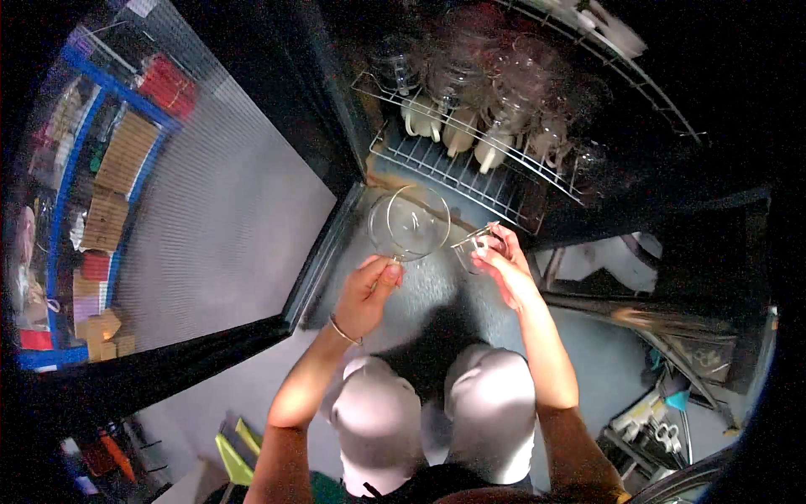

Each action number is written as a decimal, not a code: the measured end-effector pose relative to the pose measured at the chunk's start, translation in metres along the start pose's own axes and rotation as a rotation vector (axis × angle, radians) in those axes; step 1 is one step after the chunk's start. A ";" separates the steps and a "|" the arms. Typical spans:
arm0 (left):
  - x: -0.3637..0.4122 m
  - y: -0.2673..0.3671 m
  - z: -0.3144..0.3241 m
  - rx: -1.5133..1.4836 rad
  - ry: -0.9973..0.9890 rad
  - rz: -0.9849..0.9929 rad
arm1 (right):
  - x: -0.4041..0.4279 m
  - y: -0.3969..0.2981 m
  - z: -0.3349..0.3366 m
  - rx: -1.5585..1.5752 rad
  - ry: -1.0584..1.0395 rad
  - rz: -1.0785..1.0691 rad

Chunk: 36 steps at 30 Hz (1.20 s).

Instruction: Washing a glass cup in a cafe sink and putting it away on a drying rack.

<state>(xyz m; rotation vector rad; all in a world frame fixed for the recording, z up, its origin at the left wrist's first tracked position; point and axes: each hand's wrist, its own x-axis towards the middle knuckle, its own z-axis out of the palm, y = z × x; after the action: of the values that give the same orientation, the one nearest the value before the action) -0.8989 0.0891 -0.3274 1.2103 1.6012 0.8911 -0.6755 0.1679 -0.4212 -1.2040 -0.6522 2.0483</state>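
My left hand (371, 286) pinches the rim or handle of a large round clear glass vessel (412, 223), which stands out beyond my fingers. To its right, my right hand (504, 258) holds a smaller clear glass cup (469, 252), tilted, with fingers around its side. The two glass pieces are close but apart. Ahead of both hands is a wire rack (466, 132) with clear glassware (466, 75) on its upper part and several pale mugs (422, 120) lower down. Which part of the large vessel my left fingers grip is hard to tell.
A ribbed translucent panel (233, 220) with a dark frame stands at the left; blue shelving (56, 208) with cardboard boxes (126, 151) lies beyond it. At the right are dark metal frame parts (642, 315) and scissors (667, 435). A yellow-green object (233, 457) is at lower left.
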 end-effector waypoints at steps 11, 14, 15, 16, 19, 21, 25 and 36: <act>0.036 -0.034 -0.010 -0.132 0.096 0.098 | -0.022 -0.014 -0.001 0.013 -0.123 -0.134; 0.057 -0.013 -0.019 -0.342 0.084 0.181 | -0.034 -0.025 -0.002 -0.026 -0.141 -0.216; 0.063 -0.008 -0.020 -0.425 0.070 0.179 | -0.034 -0.025 -0.005 -0.066 -0.142 -0.265; 0.067 -0.008 -0.019 -0.398 0.100 0.232 | -0.034 -0.025 -0.003 -0.089 -0.140 -0.306; 0.068 -0.013 -0.008 -0.264 0.094 0.268 | -0.029 -0.024 -0.011 -0.135 -0.126 -0.430; 0.064 -0.011 0.012 -0.143 0.082 0.167 | -0.028 -0.034 -0.022 -0.158 -0.102 -0.449; 0.051 -0.023 0.056 -0.194 -0.077 -0.003 | -0.030 -0.049 -0.035 0.068 -0.006 -0.654; 0.023 -0.009 0.143 -0.303 -0.320 -0.163 | -0.012 -0.035 -0.069 -0.459 0.018 -1.073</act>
<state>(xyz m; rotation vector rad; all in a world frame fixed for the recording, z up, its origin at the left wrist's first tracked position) -0.7687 0.1120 -0.3877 0.9404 1.2371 0.7597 -0.5998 0.1879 -0.4218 -0.7888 -1.4253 1.0012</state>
